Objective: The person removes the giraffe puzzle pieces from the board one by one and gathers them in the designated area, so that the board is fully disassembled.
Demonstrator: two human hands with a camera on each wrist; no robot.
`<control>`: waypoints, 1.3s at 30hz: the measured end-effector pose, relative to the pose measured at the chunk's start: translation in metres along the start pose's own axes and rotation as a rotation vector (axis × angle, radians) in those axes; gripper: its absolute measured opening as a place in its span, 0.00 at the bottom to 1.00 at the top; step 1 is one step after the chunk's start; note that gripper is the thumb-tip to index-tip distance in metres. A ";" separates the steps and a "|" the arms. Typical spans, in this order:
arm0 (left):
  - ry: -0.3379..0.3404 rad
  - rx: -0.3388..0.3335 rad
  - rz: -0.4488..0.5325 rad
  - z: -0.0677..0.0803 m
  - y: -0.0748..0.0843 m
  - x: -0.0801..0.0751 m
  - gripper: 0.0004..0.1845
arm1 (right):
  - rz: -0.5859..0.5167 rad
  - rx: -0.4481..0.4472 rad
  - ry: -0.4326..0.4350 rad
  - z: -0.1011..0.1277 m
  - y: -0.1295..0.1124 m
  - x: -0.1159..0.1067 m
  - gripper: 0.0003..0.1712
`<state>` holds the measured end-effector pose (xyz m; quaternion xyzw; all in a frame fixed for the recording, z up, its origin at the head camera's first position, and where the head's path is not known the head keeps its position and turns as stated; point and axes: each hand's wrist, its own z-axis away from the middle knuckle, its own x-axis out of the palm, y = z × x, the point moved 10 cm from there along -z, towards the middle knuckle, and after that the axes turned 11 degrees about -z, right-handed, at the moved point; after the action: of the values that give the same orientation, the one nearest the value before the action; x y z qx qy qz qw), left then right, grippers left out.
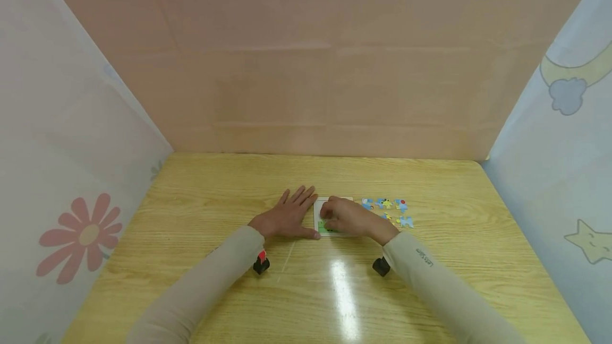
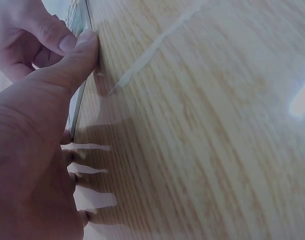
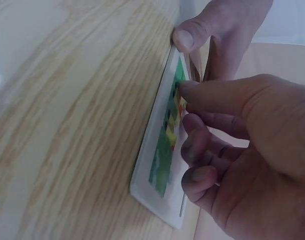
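A small white-rimmed puzzle tray (image 3: pixel 144 167) lies flat on the table, with a row of green and yellow puzzle pieces (image 3: pixel 162 162) along its near side. Left of it in the head view, my left hand (image 1: pixel 289 217) rests spread on the table, its thumb at the tray's near left corner and its fingertips by the far corner. Over the tray, my right hand (image 1: pixel 348 216) has its fingers bent and pinches a puzzle piece at the left end of the row between thumb and forefinger. That piece is mostly hidden by the fingertips.
Several loose blue and yellow puzzle pieces (image 1: pixel 385 203) lie right of the tray, some partly behind the right wrist. A tan panel (image 1: pixel 325 89) rises at the back of the wooden table (image 1: pixel 215 185). Printed sheets (image 1: pixel 71 137) stand along both sides.
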<state>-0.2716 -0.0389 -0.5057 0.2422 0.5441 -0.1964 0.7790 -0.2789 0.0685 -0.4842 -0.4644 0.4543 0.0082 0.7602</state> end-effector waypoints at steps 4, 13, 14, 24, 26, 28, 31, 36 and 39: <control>-0.005 0.005 0.013 0.001 0.000 0.000 0.59 | -0.011 0.028 -0.017 -0.001 -0.003 0.001 0.11; -0.008 0.013 0.015 -0.001 0.000 0.000 0.59 | -0.045 0.077 -0.036 -0.003 -0.003 0.001 0.12; -0.009 0.012 0.013 -0.001 0.000 0.000 0.59 | -0.045 0.080 -0.035 -0.003 -0.003 0.001 0.12; -0.014 -0.020 0.001 -0.001 -0.002 0.001 0.59 | -0.095 0.037 -0.036 -0.003 -0.005 0.003 0.11; -0.016 -0.024 -0.002 -0.001 -0.002 0.001 0.59 | -0.102 0.034 -0.033 -0.002 -0.005 0.003 0.11; -0.015 -0.024 -0.007 -0.001 -0.002 0.001 0.59 | -0.111 0.027 -0.031 -0.002 -0.004 0.003 0.10; -0.014 -0.022 -0.007 -0.001 -0.002 0.001 0.59 | -0.136 0.013 -0.032 -0.001 -0.006 0.003 0.07; -0.005 -0.020 0.005 -0.001 -0.002 0.001 0.59 | -0.202 -0.003 -0.020 0.004 -0.013 -0.003 0.06; -0.001 -0.021 -0.001 -0.001 -0.002 0.001 0.59 | -0.224 -0.004 0.001 0.007 -0.014 -0.008 0.06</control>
<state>-0.2734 -0.0401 -0.5076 0.2335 0.5460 -0.1910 0.7816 -0.2727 0.0683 -0.4679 -0.5138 0.3999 -0.0760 0.7552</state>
